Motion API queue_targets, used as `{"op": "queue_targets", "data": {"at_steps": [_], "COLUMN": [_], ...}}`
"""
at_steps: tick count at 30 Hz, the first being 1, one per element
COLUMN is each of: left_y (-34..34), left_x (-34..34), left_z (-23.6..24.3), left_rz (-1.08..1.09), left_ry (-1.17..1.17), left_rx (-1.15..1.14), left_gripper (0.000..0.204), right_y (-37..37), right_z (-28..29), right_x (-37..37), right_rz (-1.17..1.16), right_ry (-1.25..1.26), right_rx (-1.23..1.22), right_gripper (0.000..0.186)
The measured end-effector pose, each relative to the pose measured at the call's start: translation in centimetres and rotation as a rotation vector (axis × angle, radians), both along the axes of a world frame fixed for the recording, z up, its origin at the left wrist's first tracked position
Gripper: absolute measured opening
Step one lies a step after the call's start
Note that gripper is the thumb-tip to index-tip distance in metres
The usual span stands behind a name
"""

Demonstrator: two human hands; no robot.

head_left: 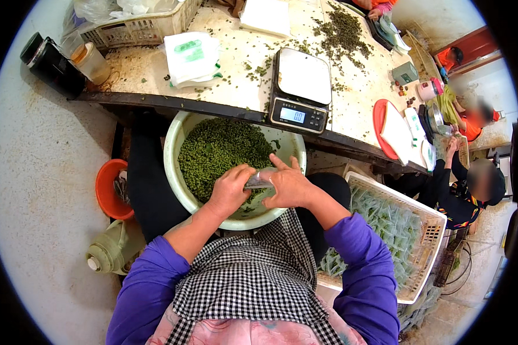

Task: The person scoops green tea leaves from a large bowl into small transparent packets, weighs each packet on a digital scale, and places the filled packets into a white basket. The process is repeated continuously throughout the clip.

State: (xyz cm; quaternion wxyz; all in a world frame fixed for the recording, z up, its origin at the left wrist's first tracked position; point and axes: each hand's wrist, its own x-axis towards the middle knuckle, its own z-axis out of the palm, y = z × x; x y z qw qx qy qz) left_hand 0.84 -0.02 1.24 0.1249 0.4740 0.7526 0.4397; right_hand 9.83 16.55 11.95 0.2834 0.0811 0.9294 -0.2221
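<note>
Between my knees is a large pale basin [174, 199] holding a heap of small green berries [213, 155] that look like green peppercorns. Over its near part I hold a small clear plastic bag [260, 179]. The fingers of my left hand [231, 188] are closed around the bag's left end. At the other end, my right hand [290, 185] grips the bag, some of its fingers stretched out. What the bag contains, if anything, I cannot make out.
On the worktable ahead are a digital scale [303, 86], a stack of plastic bags [193, 60] and scattered berries [344, 31]. A crate [429, 253] of filled bags stands at my right. An orange bucket [106, 190] and green jug [112, 247] are left. Other people sit at right.
</note>
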Motion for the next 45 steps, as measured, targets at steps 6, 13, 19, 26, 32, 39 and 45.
{"op": "queue_targets", "data": {"at_steps": [6, 13, 19, 26, 32, 39, 45], "left_y": [0.2, 0.4, 0.5, 4.1, 8.3, 9.0, 8.8], "left_x": [0.1, -0.2, 2.4, 7.5, 7.8, 6.9, 7.7], "left_z": [-0.8, 0.3, 4.1, 9.7, 8.1, 5.1, 3.7], "left_rz": [-0.012, -0.024, -0.202, -0.301, -0.296, -0.270, -0.251], "left_ry": [0.060, -0.027, -0.245, -0.154, -0.387, -0.387, -0.415], "left_rx": [-0.023, -0.170, -0.180, -0.309, -0.039, -0.090, -0.112], "left_gripper": [0.051, 0.050, 0.051, 0.062, 0.064, 0.051, 0.045], "right_y": [-0.5, -0.7, 0.4, 0.5, 9.9, 18.5, 17.8], "right_z": [-4.5, -5.5, -2.3, -1.7, -0.4, 5.5, 1.5], "right_x": [0.5, 1.3, 6.1, 12.3, 26.8, 56.0, 68.2], "right_rz": [-0.054, -0.102, -0.181, -0.317, -0.804, -1.356, -1.601], "right_ry": [0.105, 0.191, 0.313, 0.506, 1.075, 0.853, -0.340], "right_rx": [-0.126, -0.079, -0.361, -0.337, 0.086, 1.346, 1.103], "right_gripper": [0.063, 0.054, 0.021, 0.011, 0.016, 0.008, 0.028]}}
